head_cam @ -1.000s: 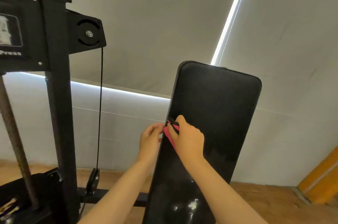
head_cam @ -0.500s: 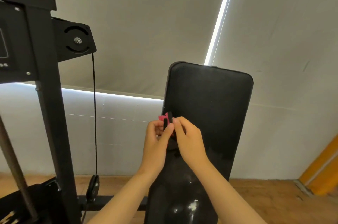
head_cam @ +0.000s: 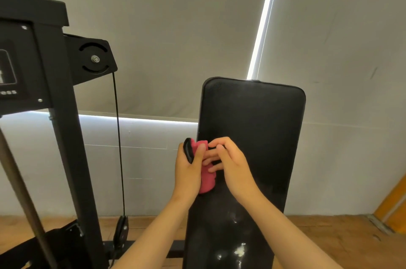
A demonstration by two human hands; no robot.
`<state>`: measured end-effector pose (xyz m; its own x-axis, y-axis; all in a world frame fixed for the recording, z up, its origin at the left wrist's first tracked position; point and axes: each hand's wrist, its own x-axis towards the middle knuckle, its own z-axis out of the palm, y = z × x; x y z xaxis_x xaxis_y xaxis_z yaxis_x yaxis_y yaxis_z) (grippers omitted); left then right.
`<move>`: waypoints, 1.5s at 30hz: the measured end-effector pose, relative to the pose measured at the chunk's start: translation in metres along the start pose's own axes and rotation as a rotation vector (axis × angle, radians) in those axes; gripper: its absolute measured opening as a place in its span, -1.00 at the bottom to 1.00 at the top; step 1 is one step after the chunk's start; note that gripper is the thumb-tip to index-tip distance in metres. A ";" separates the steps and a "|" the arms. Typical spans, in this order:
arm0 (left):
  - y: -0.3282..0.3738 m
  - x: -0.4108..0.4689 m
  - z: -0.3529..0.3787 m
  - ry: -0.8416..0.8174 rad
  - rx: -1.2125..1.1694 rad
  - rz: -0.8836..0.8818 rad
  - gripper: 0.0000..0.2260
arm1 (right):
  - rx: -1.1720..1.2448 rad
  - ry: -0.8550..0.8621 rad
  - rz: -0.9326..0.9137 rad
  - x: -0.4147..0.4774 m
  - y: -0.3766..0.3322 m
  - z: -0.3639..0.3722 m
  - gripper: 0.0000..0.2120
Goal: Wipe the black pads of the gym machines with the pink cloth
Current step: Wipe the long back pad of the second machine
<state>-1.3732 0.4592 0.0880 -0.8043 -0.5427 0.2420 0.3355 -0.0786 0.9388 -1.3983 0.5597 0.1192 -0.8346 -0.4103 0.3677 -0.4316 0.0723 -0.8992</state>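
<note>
One wide-angle camera, worn on the person's head, gives the only view. It faces forward at the black pad (head_cam: 252, 115), which rises through the lower middle of the picture. The pad is near enough that both forearms reach in from the bottom edge, and the left hand (head_cam: 186, 172) and right hand (head_cam: 232, 165) meet at the pad's left edge. Left of the pad the machine frame (head_cam: 55, 115) is cut off by the picture's border. Behind the pad hangs a grey blind (head_cam: 175, 38); beneath the pad runs the wooden floor (head_cam: 329, 235).
</note>
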 end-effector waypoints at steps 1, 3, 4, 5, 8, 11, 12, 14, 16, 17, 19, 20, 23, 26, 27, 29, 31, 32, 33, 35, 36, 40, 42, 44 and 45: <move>0.000 0.003 0.001 0.012 0.028 0.017 -0.69 | -0.108 0.020 -0.051 0.003 0.000 -0.002 -0.86; -0.003 0.007 0.003 0.069 0.081 0.049 -0.74 | -0.503 0.162 -0.336 0.015 0.000 -0.013 -0.88; -0.004 0.010 0.004 0.117 0.091 0.056 -0.75 | -0.707 0.238 -0.526 0.024 0.000 -0.021 -0.86; -0.005 0.012 0.004 0.170 0.089 0.054 -0.76 | -0.873 0.273 -0.683 0.036 0.003 -0.030 -0.83; -0.009 0.019 0.003 0.273 0.071 0.052 -0.74 | -1.205 0.213 -0.835 0.067 0.020 -0.061 -0.62; -0.016 0.019 0.008 0.269 0.095 0.083 -0.74 | -1.362 0.151 -0.893 0.082 0.044 -0.083 -0.49; -0.017 0.019 0.010 0.258 0.109 0.094 -0.74 | -1.372 0.155 -0.908 0.084 0.050 -0.085 -0.48; -0.020 0.021 0.015 0.247 0.133 0.125 -0.69 | -1.358 0.169 -0.939 0.088 0.052 -0.085 -0.47; -0.026 0.023 0.017 0.256 0.171 0.183 -0.64 | -1.354 0.166 -0.961 0.090 0.052 -0.085 -0.48; -0.030 0.022 0.017 0.261 0.204 0.228 -0.65 | -1.356 0.166 -0.965 0.090 0.052 -0.085 -0.48; -0.037 0.022 0.017 0.263 0.288 0.321 -0.71 | -1.353 0.175 -0.969 0.091 0.053 -0.086 -0.47; -0.040 0.021 0.017 0.257 0.327 0.367 -0.73 | -1.350 0.178 -0.972 0.091 0.053 -0.086 -0.47; -0.045 0.022 0.011 0.218 0.412 0.466 -0.79 | -1.345 0.194 -0.980 0.090 0.052 -0.085 -0.48; -0.051 0.019 0.003 0.164 0.494 0.527 -0.80 | -1.321 0.219 -0.993 0.090 0.054 -0.084 -0.49; -0.055 0.017 0.000 0.144 0.523 0.540 -0.79 | -1.319 0.222 -0.997 0.090 0.054 -0.084 -0.49; -0.065 0.010 -0.006 0.108 0.586 0.544 -0.79 | -1.329 0.226 -0.996 0.090 0.055 -0.084 -0.49; -0.079 0.001 -0.014 0.073 0.657 0.497 -0.77 | -1.336 0.230 -0.998 0.091 0.056 -0.084 -0.48; -0.087 -0.006 -0.019 0.040 0.705 0.475 -0.76 | -1.335 0.232 -1.000 0.091 0.056 -0.083 -0.48; -0.094 -0.014 -0.024 -0.010 0.767 0.466 -0.74 | -1.334 0.235 -1.000 0.091 0.056 -0.083 -0.48; -0.105 -0.033 -0.035 -0.155 0.889 0.447 -0.67 | -1.331 0.242 -1.003 0.090 0.056 -0.084 -0.48; -0.108 -0.042 -0.040 -0.224 0.922 0.428 -0.62 | -1.330 0.245 -1.008 0.090 0.056 -0.084 -0.49; -0.089 -0.043 -0.047 -0.278 0.906 0.441 -0.55 | -1.319 0.252 -1.020 0.090 0.057 -0.083 -0.49; -0.063 -0.022 -0.043 -0.151 0.853 0.582 -0.55 | -1.317 0.258 -1.027 0.090 0.057 -0.083 -0.49; -0.034 0.006 -0.033 -0.036 0.836 0.695 -0.60 | -1.316 0.257 -1.028 0.090 0.058 -0.083 -0.48; -0.024 0.019 -0.027 -0.003 0.861 0.751 -0.65 | -1.316 0.256 -1.029 0.090 0.058 -0.083 -0.49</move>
<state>-1.3830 0.4284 0.0636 -0.5443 -0.2084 0.8126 0.2857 0.8646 0.4132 -1.5271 0.6025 0.1205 -0.0190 -0.6282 0.7778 -0.6540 0.5962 0.4656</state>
